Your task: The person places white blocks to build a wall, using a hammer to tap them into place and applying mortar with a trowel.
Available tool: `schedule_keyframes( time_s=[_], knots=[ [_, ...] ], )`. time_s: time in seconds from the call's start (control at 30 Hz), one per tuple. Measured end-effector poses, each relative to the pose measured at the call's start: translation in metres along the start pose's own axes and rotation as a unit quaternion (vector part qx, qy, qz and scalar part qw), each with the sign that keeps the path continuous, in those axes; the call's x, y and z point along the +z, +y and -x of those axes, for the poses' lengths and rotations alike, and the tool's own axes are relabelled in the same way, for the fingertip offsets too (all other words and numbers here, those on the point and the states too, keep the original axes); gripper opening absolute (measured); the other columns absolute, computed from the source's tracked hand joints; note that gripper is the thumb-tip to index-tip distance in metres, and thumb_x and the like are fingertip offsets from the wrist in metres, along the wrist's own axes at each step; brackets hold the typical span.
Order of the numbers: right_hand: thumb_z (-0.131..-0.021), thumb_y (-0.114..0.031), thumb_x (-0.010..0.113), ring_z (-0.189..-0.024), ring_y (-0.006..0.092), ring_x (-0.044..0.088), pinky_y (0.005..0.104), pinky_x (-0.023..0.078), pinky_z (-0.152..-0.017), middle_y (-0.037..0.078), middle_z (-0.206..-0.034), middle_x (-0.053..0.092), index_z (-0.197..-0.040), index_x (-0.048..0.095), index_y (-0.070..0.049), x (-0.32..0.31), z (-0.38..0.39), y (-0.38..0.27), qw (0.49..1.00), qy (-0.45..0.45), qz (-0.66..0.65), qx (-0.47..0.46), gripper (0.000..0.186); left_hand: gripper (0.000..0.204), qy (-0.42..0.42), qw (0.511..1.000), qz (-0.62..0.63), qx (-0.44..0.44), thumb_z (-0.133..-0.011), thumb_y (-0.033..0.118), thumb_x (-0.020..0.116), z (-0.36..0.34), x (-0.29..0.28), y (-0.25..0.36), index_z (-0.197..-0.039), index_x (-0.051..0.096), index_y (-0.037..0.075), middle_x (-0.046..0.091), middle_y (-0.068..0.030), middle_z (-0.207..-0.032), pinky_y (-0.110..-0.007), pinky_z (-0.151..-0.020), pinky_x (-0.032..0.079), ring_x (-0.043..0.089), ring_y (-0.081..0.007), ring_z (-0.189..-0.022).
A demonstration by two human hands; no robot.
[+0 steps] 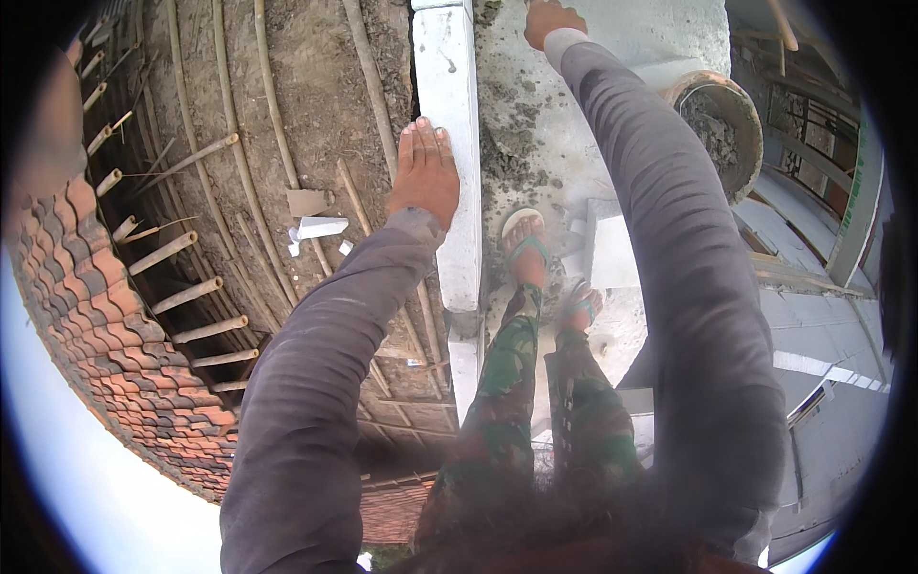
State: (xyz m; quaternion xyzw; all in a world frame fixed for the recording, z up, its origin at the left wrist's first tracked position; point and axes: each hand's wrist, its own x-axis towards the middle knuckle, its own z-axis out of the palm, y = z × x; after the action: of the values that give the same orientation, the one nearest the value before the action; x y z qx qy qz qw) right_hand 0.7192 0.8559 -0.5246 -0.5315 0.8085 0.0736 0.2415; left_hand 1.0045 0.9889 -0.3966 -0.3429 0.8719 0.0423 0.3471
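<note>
A narrow row of white blocks (461, 210) runs away from me, standing like a low wall. My left hand (424, 174) lies along its left edge, fingers stretched out and pressed against the block's side and top. Far ahead, near the upper rim of the view, my right hand (553, 21) is curled closed. Whatever it grips is cut off or hidden by the fingers. Right of my right forearm stands a round bucket (751, 143) with grey wet mortar (706, 122) in it.
Beneath me, my sandalled feet (526, 239) stand on a pale surface with spilled mortar (516, 143) and a loose white block (612, 251). Left of the wall lies a lower brown surface with bamboo poles (273, 105) and white scraps (321, 227). Roof tiles (115, 354) curve along the left.
</note>
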Motion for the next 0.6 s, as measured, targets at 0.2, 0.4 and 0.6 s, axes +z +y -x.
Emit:
schedule_keyframes(
  time_s=[0.2,0.4,0.6],
  knots=[
    [-0.088,-0.008,0.063,-0.115,0.0398,0.065,0.0497,0.056,-0.093,0.023,-0.130,0.060,-0.146,0.042,-0.004,0.039,0.079,-0.001,0.987,-0.082,0.031,-0.138,0.062,0.060,0.009,0.999,-0.034,-0.004,-0.101,0.010,0.039,0.006,0.002,-0.003,-0.156,0.025,-0.012,0.026,-0.0369,-0.161,-0.053,-0.128,0.008,0.025,-0.0454,-0.153],
    [-0.086,-0.010,0.067,-0.116,0.0381,0.064,0.0492,0.055,-0.093,0.022,-0.134,0.058,-0.149,0.041,-0.003,0.086,0.222,0.051,0.963,-0.196,-0.009,-0.183,0.069,0.076,0.014,0.999,-0.027,-0.010,-0.097,0.018,0.057,0.002,0.013,-0.001,-0.157,0.020,-0.012,0.023,-0.0377,-0.161,-0.052,-0.128,0.007,0.023,-0.0448,-0.154],
    [-0.091,-0.021,0.063,-0.114,0.0409,0.064,0.0517,0.051,-0.094,0.022,-0.122,0.067,-0.132,0.054,-0.007,0.154,0.312,0.087,0.973,-0.104,-0.178,0.101,0.045,0.105,-0.005,0.999,-0.046,-0.016,-0.087,0.038,0.078,0.001,0.010,-0.002,-0.158,0.017,-0.011,0.020,-0.0380,-0.162,-0.052,-0.128,0.006,0.020,-0.0444,-0.155]
  ],
)
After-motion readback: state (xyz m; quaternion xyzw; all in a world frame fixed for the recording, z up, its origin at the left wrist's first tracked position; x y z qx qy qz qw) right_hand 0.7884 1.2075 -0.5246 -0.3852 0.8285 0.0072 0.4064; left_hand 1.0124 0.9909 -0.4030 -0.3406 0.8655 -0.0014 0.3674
